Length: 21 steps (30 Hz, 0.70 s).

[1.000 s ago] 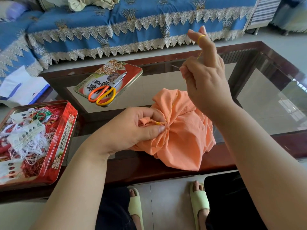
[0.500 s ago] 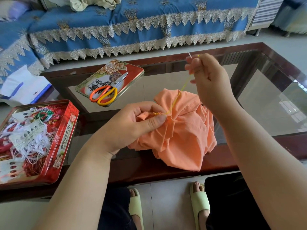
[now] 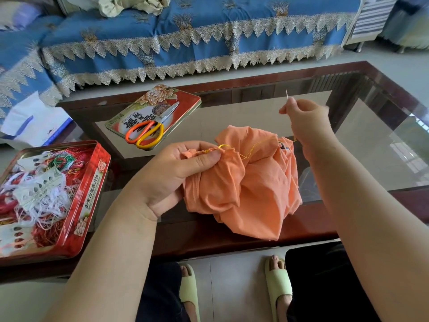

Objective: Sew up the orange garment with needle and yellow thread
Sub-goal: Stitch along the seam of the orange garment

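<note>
**Thread gone slack as the needle hand drops**

Since half a second ago the right hand has moved down and out to the right, and the yellow thread, then drawn in a straight line up from the seam, now lies in a loose curl across the cloth.

The glass-topped table carries the orange garment, bunched at its near edge between the two arms. The left hand pinches a gathered fold of it between thumb and fingers, right at the stitched spot where a small yellow loop stands up. The right hand, fingers curled, pinches the needle, which points upward and away from the person.

The seam lies to the left of the needle hand and below it, with the left hand touching it. The thread runs roughly left to right between them. I judge the next stitch means turning the needle tip back down toward that pinched fold, taking up the slack without snagging.
</note>
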{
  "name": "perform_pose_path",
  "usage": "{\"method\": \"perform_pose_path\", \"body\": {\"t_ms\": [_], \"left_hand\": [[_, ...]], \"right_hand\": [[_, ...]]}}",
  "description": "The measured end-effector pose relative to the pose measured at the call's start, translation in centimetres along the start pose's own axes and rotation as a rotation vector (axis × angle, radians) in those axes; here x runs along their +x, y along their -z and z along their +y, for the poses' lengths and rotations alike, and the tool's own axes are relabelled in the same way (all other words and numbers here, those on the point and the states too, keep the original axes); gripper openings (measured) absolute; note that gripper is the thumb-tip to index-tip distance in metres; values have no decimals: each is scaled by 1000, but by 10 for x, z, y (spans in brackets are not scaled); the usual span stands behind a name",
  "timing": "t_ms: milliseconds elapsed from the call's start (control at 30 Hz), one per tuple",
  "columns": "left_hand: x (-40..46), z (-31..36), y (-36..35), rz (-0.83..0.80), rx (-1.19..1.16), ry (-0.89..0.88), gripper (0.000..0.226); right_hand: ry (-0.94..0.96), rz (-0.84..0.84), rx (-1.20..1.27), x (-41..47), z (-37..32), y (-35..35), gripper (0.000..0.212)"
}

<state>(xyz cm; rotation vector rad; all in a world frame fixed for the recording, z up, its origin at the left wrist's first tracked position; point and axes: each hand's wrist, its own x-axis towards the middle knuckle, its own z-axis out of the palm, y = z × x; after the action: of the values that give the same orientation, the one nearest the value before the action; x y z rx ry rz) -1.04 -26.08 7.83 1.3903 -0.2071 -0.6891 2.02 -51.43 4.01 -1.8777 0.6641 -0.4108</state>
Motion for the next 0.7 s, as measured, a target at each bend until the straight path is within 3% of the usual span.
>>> {"method": "perform_pose_path", "body": {"t_ms": [100, 200, 267, 467, 700], "left_hand": [[0, 2, 0, 24, -49, 19, 16], [0, 2, -1, 59, -42, -3, 18], [0, 3, -2, 83, -56, -10, 22], [-1, 4, -3, 98, -73, 26, 29], [4, 1, -1, 268, -101, 10, 31]], "right_hand": [[280, 52, -2, -19, -17, 2, 32], [378, -252, 245, -54, -37, -3, 32], [464, -362, 210, -75, -43, -12, 32], [652, -167, 46, -102, -35, -40, 20], [735, 19, -93, -97, -33, -40, 26]]}}
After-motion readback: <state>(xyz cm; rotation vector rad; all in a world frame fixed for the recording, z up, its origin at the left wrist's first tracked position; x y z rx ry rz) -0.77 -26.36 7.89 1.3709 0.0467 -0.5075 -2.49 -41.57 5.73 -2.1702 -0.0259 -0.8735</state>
